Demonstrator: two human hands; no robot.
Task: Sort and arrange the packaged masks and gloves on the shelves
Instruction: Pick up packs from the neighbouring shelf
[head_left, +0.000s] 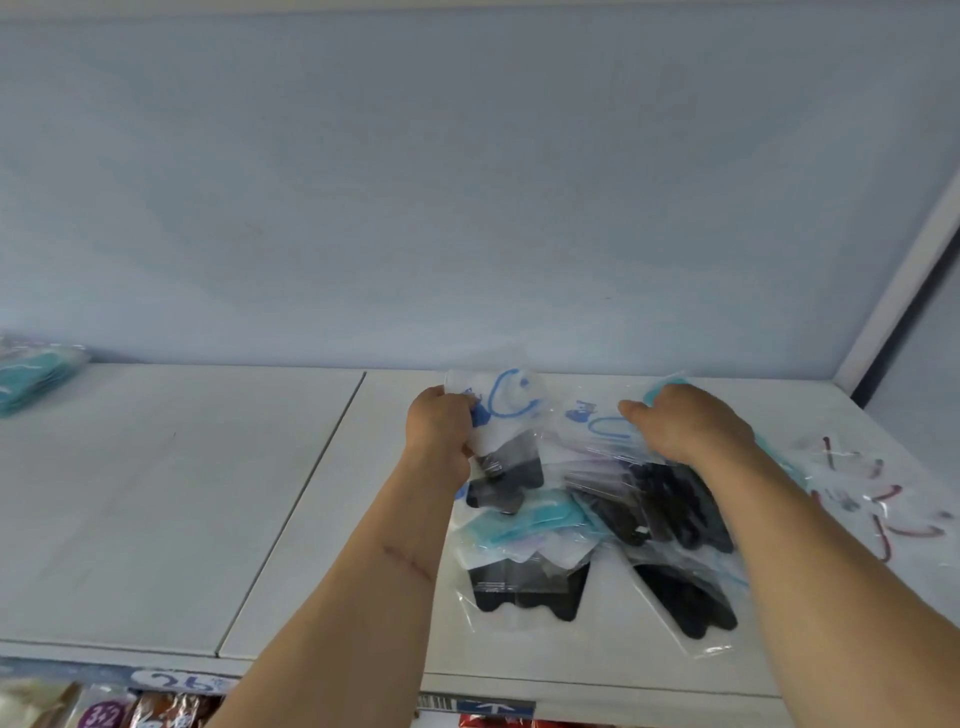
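A loose heap of clear plastic packets lies on the right half of the white shelf (182, 493). My left hand (441, 428) grips the left edge of a packet with blue print and a black mask (506, 415) and holds it tilted up. My right hand (685, 423) rests fingers-down on another blue-printed packet (597, 423); whether it grips the packet is hidden. Below lie a teal mask packet (540, 517), black glove packets (675, 504) and two black packets (527, 590) nearer the front edge. Packets with red print (872, 499) lie at the far right.
A stack of teal mask packets (31, 376) sits at the shelf's far left by the back wall. A seam (311, 478) splits the shelf into two boards. Price labels (176, 680) run along the front edge, with packaged goods on the shelf below.
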